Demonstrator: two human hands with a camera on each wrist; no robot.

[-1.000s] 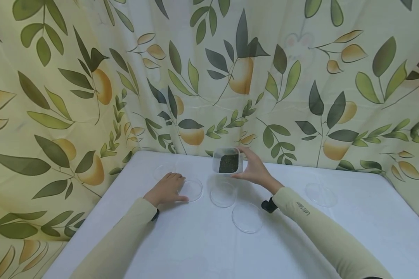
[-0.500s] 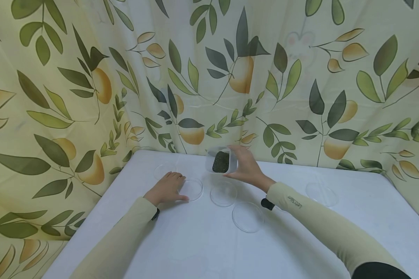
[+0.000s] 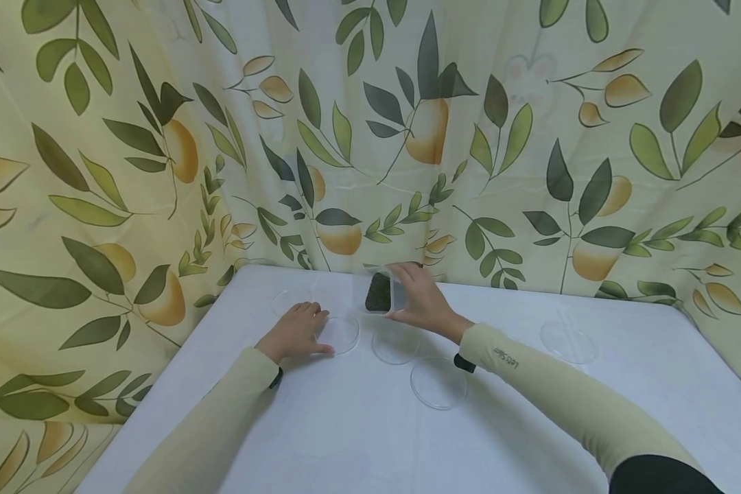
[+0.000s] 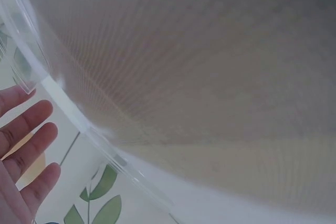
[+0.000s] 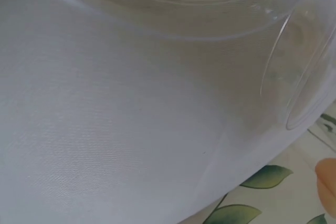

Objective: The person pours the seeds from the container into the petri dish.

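Note:
My left hand (image 3: 293,331) holds the left side of a clear petri dish (image 3: 341,336), thumb at its near edge and fingers at its far edge. In the left wrist view, the fingers (image 4: 32,148) reach a clear rim, spread a little apart. My right hand (image 3: 425,300) grips a clear squarish tub (image 3: 398,298) from the right, raised above the table and tipped toward the left. Dark fine grains (image 3: 379,293) lie inside it, filling its lower part. Below the tub, partly covered by it, is a second petri dish (image 3: 396,348).
Nearer to me lies a clear round dish (image 3: 440,385). Another round clear piece (image 3: 289,302) is behind my left hand, and one more (image 3: 568,342) sits far right. A white cloth covers the table (image 3: 346,425); a leaf-print curtain (image 3: 370,137) hangs behind it.
My right hand has moved left with the tub and turned it further over to the left, and the grains have shifted inside it. My left hand stays in place at the dish.

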